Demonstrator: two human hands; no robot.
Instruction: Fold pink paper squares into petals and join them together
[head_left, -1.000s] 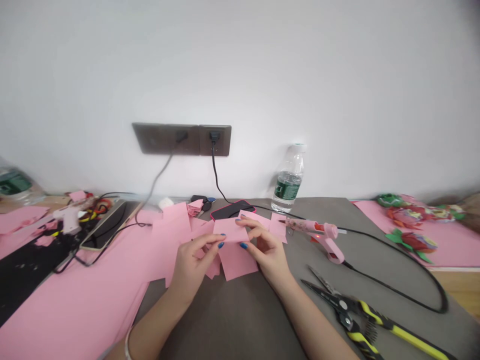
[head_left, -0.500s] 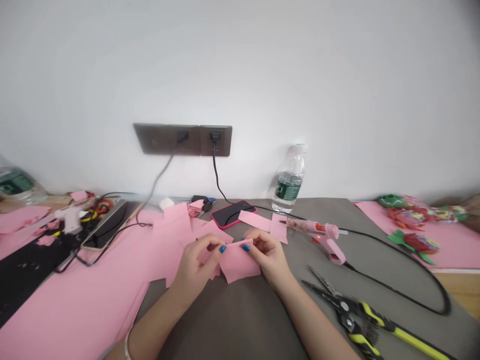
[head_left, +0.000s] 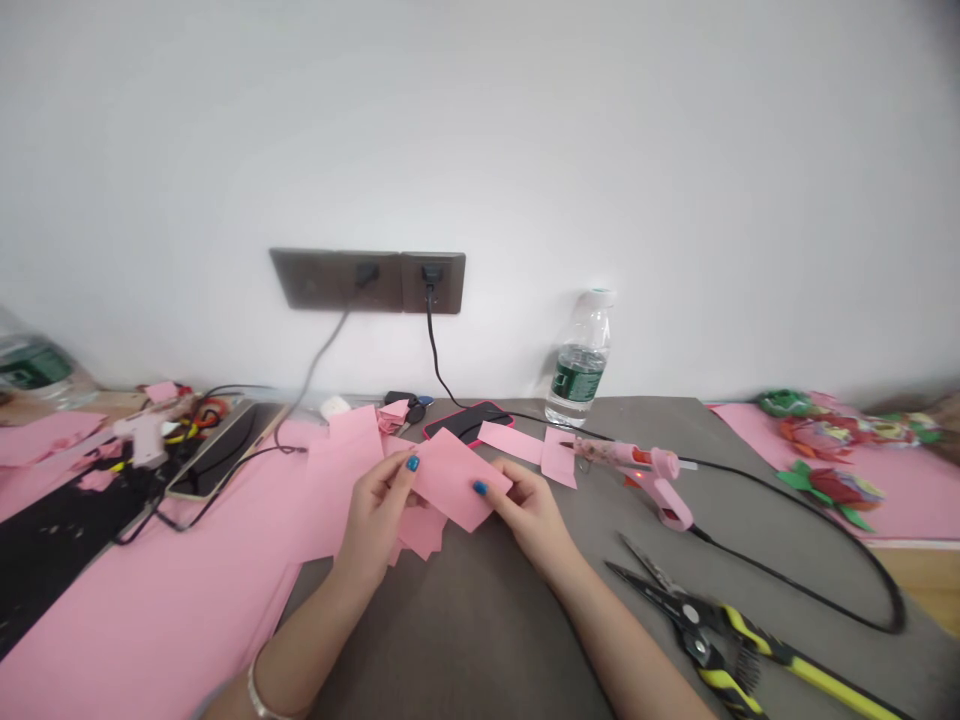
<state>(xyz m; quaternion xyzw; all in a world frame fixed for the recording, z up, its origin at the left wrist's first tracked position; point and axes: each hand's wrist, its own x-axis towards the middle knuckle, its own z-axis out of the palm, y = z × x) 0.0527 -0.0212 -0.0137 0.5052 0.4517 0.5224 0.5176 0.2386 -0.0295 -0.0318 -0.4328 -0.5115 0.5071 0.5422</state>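
Note:
A pink paper rectangle (head_left: pixel 454 478) is held tilted above the grey mat (head_left: pixel 480 620), between both my hands. My left hand (head_left: pixel 379 515) pinches its left corner with the thumb on top. My right hand (head_left: pixel 529 510) pinches its right edge, thumb on the paper. Both thumbs have blue nails. More pink paper pieces (head_left: pixel 420 530) lie under my hands, and two pink strips (head_left: pixel 525 445) lie just beyond them.
A pink glue gun (head_left: pixel 645 472) with a black cord lies to the right, yellow-handled scissors (head_left: pixel 712 630) at the near right. A phone (head_left: pixel 465 420), a water bottle (head_left: pixel 579 358) and wall sockets (head_left: pixel 367 280) are behind. A large pink sheet (head_left: pixel 150 590) and a tablet (head_left: pixel 214 450) lie left; paper flowers (head_left: pixel 825 485) far right.
The pink paper has gone from folded low over the mat to opened flat and tilted, raised slightly. My left hand shifted to its upper left corner.

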